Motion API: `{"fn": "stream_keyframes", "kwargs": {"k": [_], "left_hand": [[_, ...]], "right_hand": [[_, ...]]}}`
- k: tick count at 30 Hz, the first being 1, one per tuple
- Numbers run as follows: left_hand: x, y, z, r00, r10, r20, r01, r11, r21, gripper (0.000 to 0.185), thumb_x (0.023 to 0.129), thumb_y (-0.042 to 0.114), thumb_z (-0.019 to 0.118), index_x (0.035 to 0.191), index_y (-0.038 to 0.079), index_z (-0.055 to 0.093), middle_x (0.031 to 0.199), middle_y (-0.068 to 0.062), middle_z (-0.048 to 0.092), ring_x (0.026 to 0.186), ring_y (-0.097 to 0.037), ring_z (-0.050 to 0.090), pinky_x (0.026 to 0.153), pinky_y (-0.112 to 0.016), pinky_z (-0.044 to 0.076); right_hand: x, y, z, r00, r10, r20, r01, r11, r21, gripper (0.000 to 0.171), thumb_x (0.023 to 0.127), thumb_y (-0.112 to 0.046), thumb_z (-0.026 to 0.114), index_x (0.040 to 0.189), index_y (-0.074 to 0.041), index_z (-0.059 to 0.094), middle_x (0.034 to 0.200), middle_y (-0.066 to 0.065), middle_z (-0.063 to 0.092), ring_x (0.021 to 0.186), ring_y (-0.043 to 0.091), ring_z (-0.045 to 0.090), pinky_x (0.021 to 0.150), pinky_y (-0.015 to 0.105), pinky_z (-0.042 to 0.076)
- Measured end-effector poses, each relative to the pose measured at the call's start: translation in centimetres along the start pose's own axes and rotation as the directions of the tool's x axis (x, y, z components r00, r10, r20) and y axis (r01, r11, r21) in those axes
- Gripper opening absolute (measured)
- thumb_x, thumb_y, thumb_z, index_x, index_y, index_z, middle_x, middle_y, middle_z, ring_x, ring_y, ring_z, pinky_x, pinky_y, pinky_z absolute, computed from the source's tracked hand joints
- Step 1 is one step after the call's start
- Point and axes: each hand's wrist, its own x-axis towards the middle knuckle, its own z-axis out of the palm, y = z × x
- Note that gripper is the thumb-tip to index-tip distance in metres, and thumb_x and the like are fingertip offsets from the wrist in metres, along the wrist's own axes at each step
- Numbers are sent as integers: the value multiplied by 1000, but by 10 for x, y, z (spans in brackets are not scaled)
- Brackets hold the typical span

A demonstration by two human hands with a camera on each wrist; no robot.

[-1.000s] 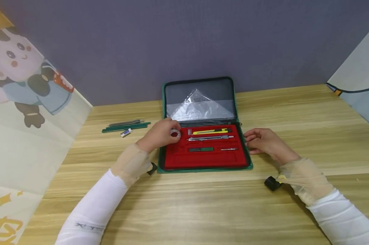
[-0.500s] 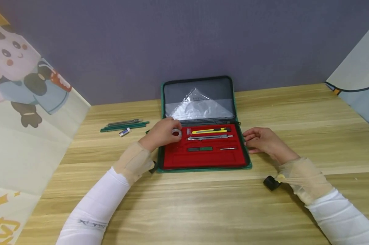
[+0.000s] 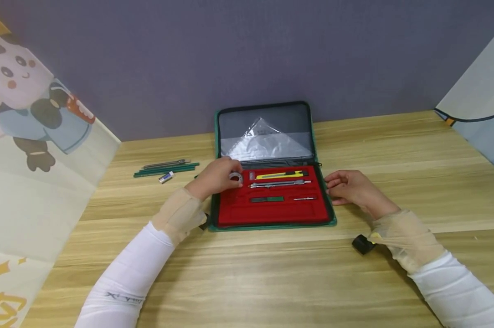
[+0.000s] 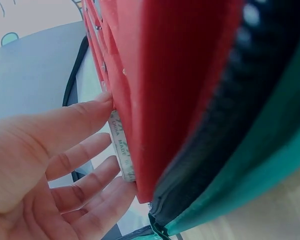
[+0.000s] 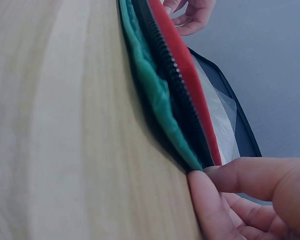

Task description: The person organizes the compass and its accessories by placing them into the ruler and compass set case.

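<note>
Your left hand [image 3: 216, 177] pinches a small roll of clear tape [image 3: 235, 177] at the tray's ten-o'clock corner, thumb and fingers curled round its rim; the left wrist view shows the roll [image 4: 121, 147] pressed edge-on against the red lining [image 4: 170, 85]. So the tape sits at the red tray's [image 3: 271, 212] upper left pocket, touching the felt, not yet released.

Judging from that, you are at the seating step: the roll is at its place but your fingers have it. The next move calls for a gentle press until it sits flat in the recess, then letting go cleanly without tipping it out.

Your right hand [image 3: 349, 187] rests at three o'clock of the open case [image 3: 271, 225], holding nothing; its fingers are loosely bent and the fingertips [image 5: 210, 200] touch the green zip edge [image 5: 160, 100], steadying it. Keep it there while you press.

Inside the tray, just right of the tape, lie a yellow cutter [image 3: 280, 175], a metal compass [image 3: 280, 184] below it, then a dark lead box [image 3: 267, 199] and a small metal pin [image 3: 304, 198]. The lid [image 3: 265, 132] at twelve o'clock holds a clear set square [image 3: 267, 139]. Out at ten o'clock on the wooden table [image 3: 247, 273] lie green pencils [image 3: 167, 169] and a white eraser [image 3: 166, 177].
</note>
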Motion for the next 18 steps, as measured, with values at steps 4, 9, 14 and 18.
{"fn": "stream_keyframes", "kwargs": {"k": [4, 9, 14, 18], "left_hand": [[0, 0, 0, 1000, -2, 6, 2, 1000, 3, 33, 82, 22, 74, 108, 3, 64, 105, -11, 61, 95, -23, 55, 88, -36, 46], [0, -1, -1, 1000, -4, 6, 4, 1000, 2, 34, 82, 22, 74, 108, 3, 64, 104, -12, 61, 95, -24, 54, 89, -36, 45], [-1, 0, -1, 1000, -2, 2, 2, 1000, -4, 33, 82, 22, 74, 108, 3, 64, 104, -11, 61, 95, -24, 55, 89, -36, 45], [-4, -1, -1, 1000, 3, 13, -2, 999, -33, 32, 83, 22, 73, 108, 4, 64, 105, -11, 61, 95, -23, 55, 88, -36, 46]], "right_hand": [[0, -1, 0, 1000, -5, 5, 5, 1000, -1, 44, 87, 4, 53, 128, 15, 41, 103, 15, 51, 78, 3, 59, 66, 26, 57], [-1, -2, 0, 1000, -7, 7, 7, 1000, 3, 44, 87, 5, 52, 128, 15, 41, 103, 15, 51, 79, 4, 59, 66, 27, 57], [-1, -3, 0, 1000, -8, 4, 8, 1000, -1, 44, 86, 5, 52, 128, 15, 41, 101, 14, 51, 78, 3, 59, 66, 27, 57], [-1, -3, 0, 1000, -5, 4, 5, 1000, 0, 44, 86, 5, 52, 128, 15, 41, 101, 14, 51, 78, 3, 59, 66, 27, 57]]}}
